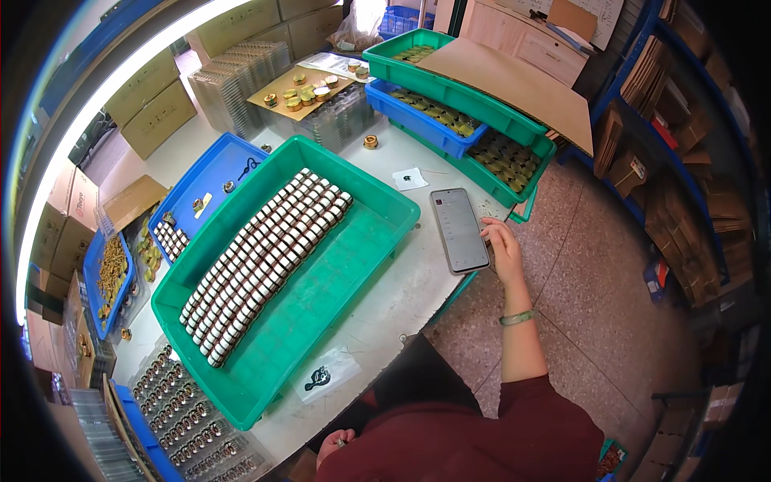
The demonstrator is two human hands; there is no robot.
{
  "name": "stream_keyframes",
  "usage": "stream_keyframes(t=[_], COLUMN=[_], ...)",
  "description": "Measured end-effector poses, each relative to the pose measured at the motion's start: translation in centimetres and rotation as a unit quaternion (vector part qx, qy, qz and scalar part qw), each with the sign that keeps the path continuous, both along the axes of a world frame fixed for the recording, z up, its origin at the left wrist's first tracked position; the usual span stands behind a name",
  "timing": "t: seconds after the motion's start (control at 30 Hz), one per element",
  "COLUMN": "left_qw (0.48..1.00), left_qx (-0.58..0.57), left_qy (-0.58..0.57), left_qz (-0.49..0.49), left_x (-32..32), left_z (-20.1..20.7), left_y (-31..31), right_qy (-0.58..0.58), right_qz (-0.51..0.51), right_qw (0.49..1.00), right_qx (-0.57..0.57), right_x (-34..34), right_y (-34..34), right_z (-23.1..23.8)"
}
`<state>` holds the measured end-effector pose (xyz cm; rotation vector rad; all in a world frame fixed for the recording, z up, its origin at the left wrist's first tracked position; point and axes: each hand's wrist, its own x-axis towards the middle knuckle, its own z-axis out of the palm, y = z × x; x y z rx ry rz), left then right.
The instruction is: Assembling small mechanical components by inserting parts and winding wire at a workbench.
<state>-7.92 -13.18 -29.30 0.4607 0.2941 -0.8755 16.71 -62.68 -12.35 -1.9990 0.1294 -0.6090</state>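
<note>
At the table's right edge a smartphone [460, 230] lies with its screen lit. My right hand [503, 247] is beside it, fingers stretched out loosely at its right side and gripping nothing. Low in the view, close to my body, my left hand [335, 443] is closed; a small shiny bit shows at its fingers, too small to name. A large green tray [345, 249] stands in front of me. Tight rows of small white-topped cylindrical parts [265, 261] fill its left part, while its right part is bare.
Stacked green and blue trays [450, 120] of round gold pieces stand at the far right under a cardboard sheet [514, 80]. Left are a blue tray [210, 173], a clear blister tray [193, 414] of metal parts and a small blue tray [110, 281]. Plastic bags [325, 376] lie nearby.
</note>
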Motion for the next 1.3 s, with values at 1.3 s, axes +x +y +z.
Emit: stream_keyframes(t=[1.3], left_qw=[0.998], left_qx=[-0.050], left_qy=[-0.033], left_qz=[0.028], left_x=[-0.3], left_z=[-0.4], left_y=[-0.4], right_qy=[0.065], right_qz=[-0.061], right_qw=[0.993], right_qx=[-0.072], right_x=[0.4], right_y=[0.9], right_z=[0.6])
